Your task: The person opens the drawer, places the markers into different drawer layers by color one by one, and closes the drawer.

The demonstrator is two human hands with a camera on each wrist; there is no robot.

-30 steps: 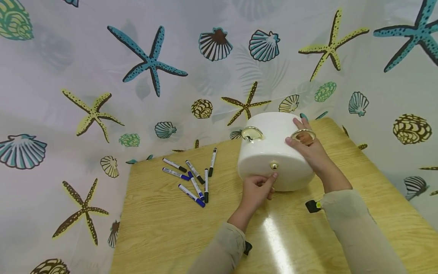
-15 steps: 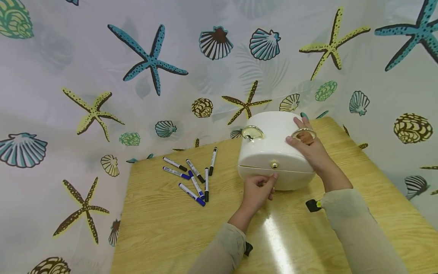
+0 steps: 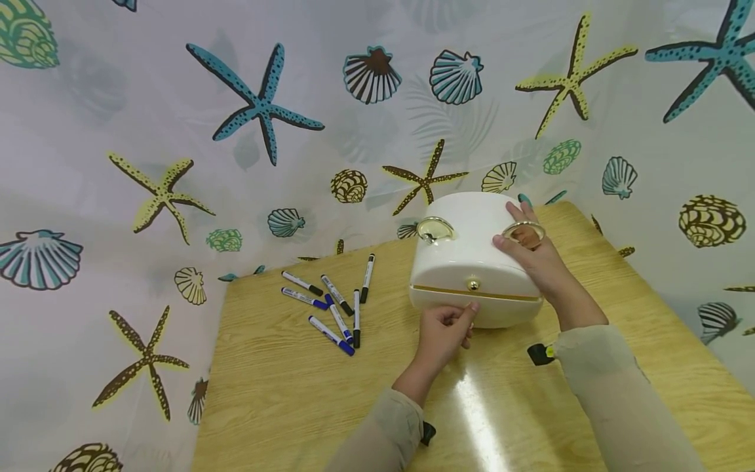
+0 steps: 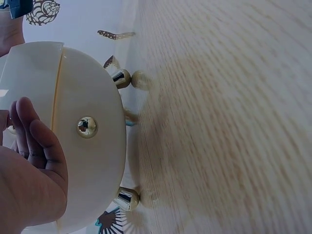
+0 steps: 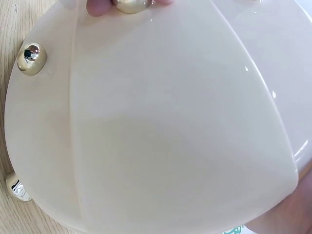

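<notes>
A glossy white rounded drawer box (image 3: 466, 213) with gold fittings stands on the table in the head view. A narrow gap runs along the top of its upper drawer (image 3: 430, 300). My left hand (image 3: 442, 328) is at that drawer front, its curled fingers and thumb pinching a gold knob (image 5: 131, 4) in the right wrist view. My right hand (image 3: 539, 259) lies on the box's right side, fingers extended around the right gold ring (image 3: 523, 227). A lower drawer (image 4: 97, 170) with its own gold knob (image 4: 87, 126) is flush in the left wrist view.
Several capped markers (image 3: 339, 319), with black or blue caps, lie scattered left of the box on the wooden table (image 3: 265, 406). A curtain (image 3: 366, 144) printed with starfish and shells hangs behind. Gold feet (image 4: 127, 199) lift the box off the tabletop.
The upper drawer has come out slightly toward me: a thin line along its top edge appears and widens into a gap. My left hand shifts very slightly; the right hand stays put.
</notes>
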